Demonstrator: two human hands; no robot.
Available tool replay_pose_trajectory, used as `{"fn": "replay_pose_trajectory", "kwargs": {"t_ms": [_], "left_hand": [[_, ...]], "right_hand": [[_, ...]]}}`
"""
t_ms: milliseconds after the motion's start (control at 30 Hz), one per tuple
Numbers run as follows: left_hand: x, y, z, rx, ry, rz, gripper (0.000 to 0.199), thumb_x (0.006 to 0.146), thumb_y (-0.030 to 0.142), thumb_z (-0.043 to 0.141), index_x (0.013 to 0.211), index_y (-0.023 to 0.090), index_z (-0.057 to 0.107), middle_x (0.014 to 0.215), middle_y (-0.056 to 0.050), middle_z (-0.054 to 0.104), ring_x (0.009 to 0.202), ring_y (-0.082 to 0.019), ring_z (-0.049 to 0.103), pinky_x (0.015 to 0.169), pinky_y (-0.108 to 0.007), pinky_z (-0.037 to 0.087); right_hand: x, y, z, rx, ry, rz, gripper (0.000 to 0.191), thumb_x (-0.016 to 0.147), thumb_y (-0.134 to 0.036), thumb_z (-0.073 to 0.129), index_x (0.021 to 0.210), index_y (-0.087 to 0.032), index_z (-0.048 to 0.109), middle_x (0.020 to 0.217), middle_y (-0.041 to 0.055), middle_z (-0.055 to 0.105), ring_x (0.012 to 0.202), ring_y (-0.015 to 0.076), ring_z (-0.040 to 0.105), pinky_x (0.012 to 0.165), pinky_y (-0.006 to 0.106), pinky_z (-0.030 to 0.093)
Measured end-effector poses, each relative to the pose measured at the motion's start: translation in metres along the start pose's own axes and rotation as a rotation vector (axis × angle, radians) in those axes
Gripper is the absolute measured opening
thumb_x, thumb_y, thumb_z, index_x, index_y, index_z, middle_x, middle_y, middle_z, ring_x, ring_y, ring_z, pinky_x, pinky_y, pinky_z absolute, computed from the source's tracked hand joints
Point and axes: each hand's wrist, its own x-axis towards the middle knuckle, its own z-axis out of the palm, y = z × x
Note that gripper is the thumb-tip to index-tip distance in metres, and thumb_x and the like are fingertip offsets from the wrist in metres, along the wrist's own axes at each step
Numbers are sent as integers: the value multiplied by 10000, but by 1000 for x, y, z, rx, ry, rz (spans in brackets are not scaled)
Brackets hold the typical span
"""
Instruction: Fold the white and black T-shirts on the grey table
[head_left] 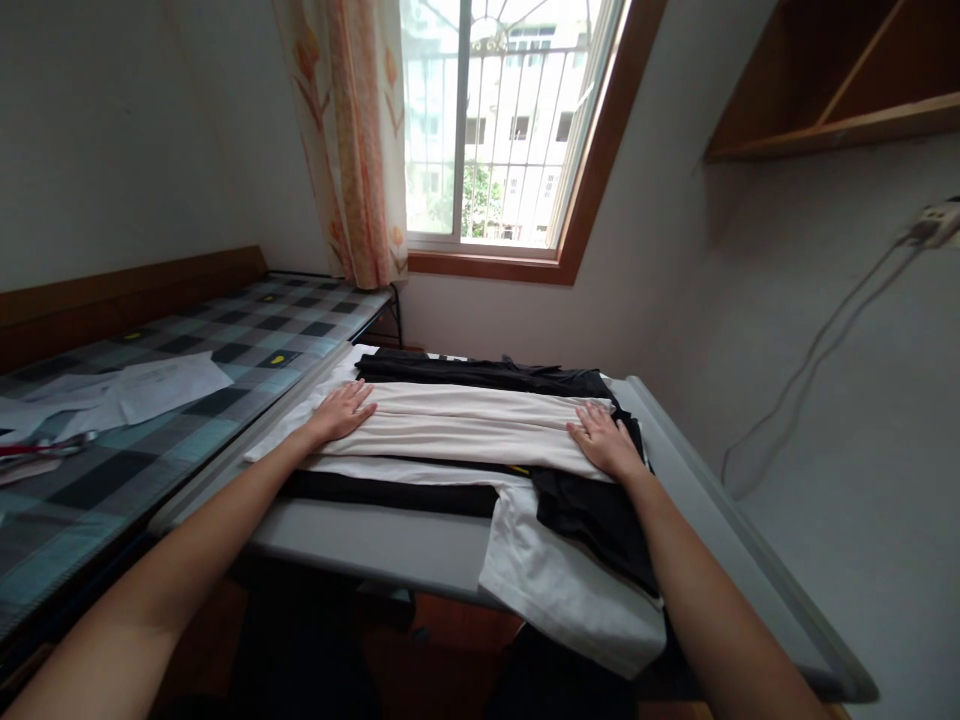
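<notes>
A cream-coloured garment (465, 425) lies folded into a long strip on top of other clothes. My left hand (343, 411) rests flat on its left end, fingers spread. On the right end my right hand (604, 440) lies with its fingers apart. Black cloth (487, 374) shows behind the strip, and more black cloth (397, 492) runs along its near side. A white sleeve (570, 575) hangs over the table's front edge, with a black piece (596, 510) beside it. Both hands press on cloth and grip nothing.
The clothes lie on a grey table (360, 535). To the left is a bed with a checked cover (180, 350) and loose papers (157, 388). Behind are a curtain (360, 140) and a barred window (510, 130). A cable (810, 350) hangs down the right wall.
</notes>
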Motion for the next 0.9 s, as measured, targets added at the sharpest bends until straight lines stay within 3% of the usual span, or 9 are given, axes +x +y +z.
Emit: {"fn": "replay_pose_trajectory", "kwargs": {"t_ms": [267, 400, 533, 633, 767, 900], "left_hand": [[-15, -32, -9, 13, -68, -62, 645, 972, 555, 169, 1541, 256, 219, 1614, -70, 146, 1477, -307, 141, 1136, -603, 143], [-22, -27, -16, 51, 14, -22, 622, 971, 515, 249, 1517, 221, 302, 1597, -99, 216, 1467, -310, 183, 1144, -579, 159], [-23, 7, -21, 22, 170, 95, 561, 958, 424, 348, 1453, 170, 416, 1557, -130, 316, 1448, -285, 252, 1162, -522, 186], [-17, 44, -22, -78, 235, 214, 538, 949, 397, 388, 1448, 194, 407, 1537, -120, 359, 1427, -273, 306, 1157, -540, 199], [-3, 100, -19, -194, 268, 383, 528, 953, 367, 403, 1451, 191, 390, 1535, -122, 362, 1427, -256, 311, 1154, -514, 238], [6, 154, -12, -229, 226, 542, 490, 966, 359, 401, 1428, 199, 433, 1530, -117, 372, 1397, -248, 368, 1157, -490, 247]], "right_hand": [[0, -2, -1, 28, 20, 6, 656, 973, -534, 189, 1498, -180, 361, 1593, 83, 231, 1467, 262, 184, 1160, 514, 200], [-1, -2, -2, 40, 43, -2, 627, 974, -509, 234, 1467, -165, 412, 1579, 99, 267, 1459, 277, 210, 1152, 540, 211], [-1, -3, -3, 49, 200, -59, 579, 970, -462, 293, 1382, -123, 517, 1524, 145, 374, 1430, 313, 278, 1146, 595, 182], [1, -10, -1, 141, 307, -211, 556, 961, -442, 338, 1348, -106, 552, 1468, 165, 453, 1403, 306, 341, 1154, 547, 230], [0, -26, 2, 304, 284, -458, 592, 946, -477, 390, 1408, -124, 498, 1475, 145, 449, 1416, 287, 325, 1145, 487, 312], [-5, -41, 1, 324, 177, -578, 613, 945, -513, 388, 1433, -152, 475, 1503, 124, 408, 1421, 282, 313, 1156, 481, 300]]}}
